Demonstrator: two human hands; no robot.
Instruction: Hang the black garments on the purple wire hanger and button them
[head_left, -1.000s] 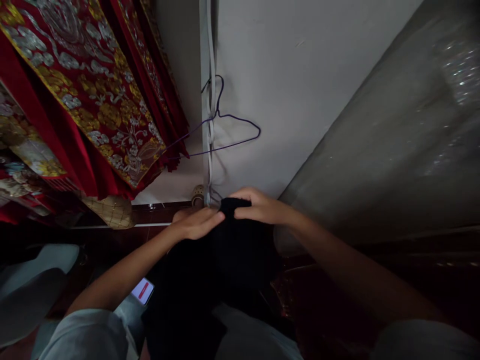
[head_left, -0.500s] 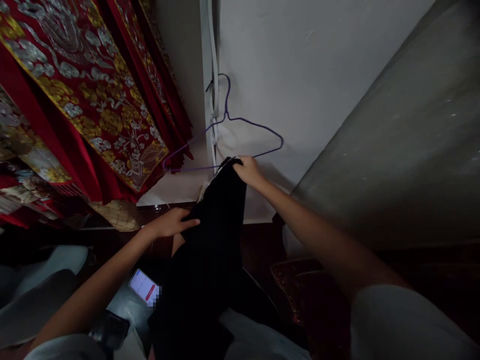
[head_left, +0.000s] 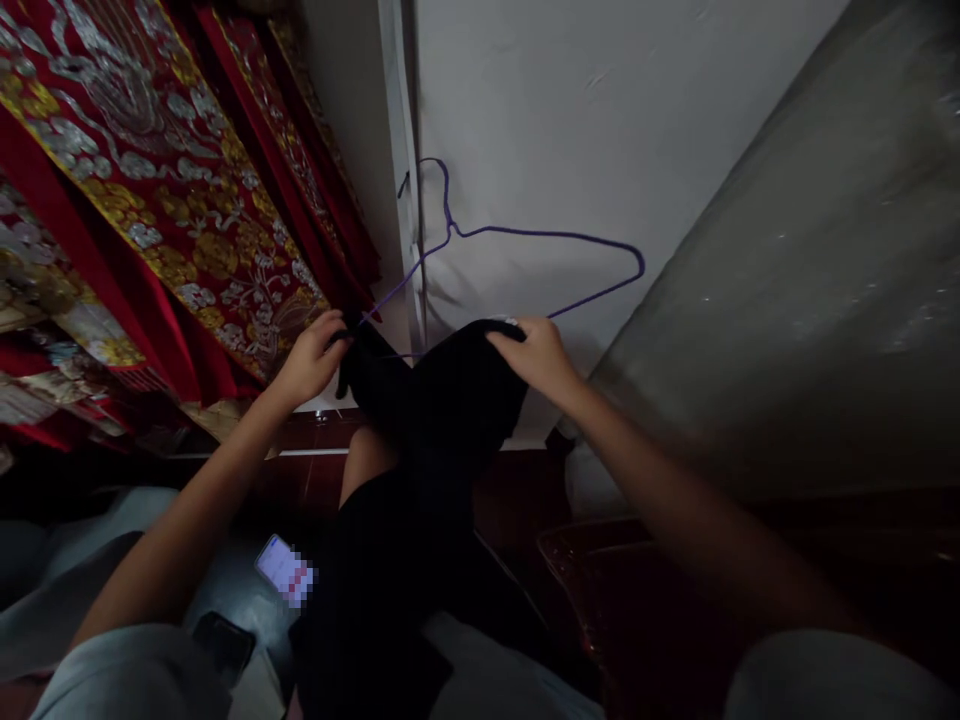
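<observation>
A purple wire hanger (head_left: 555, 234) hangs by its hook at a pale strip on the wall. Black garment (head_left: 457, 390), its exact kind unclear in the dark, is stretched out between my two hands at the hanger's lower part. My left hand (head_left: 311, 355) pinches one edge of it beside the hanger's left end, which the cloth hides. My right hand (head_left: 536, 350) grips the other edge just below the lower bar, thumb on the cloth. The hanger's right end sticks out uncovered beyond my right hand.
Red embroidered cloths (head_left: 225, 230) hang at the left. A lit phone (head_left: 285, 570) and a dark object (head_left: 223, 645) lie on a surface at lower left. A greyish sheet-like covering (head_left: 810, 280) stands at the right. Below it is a dark red carved edge (head_left: 577, 580).
My left hand has moved up and left and now grips the garment's edge near the hanger's left end. My right hand has shifted right, spreading the cloth. The hanger has turned.
</observation>
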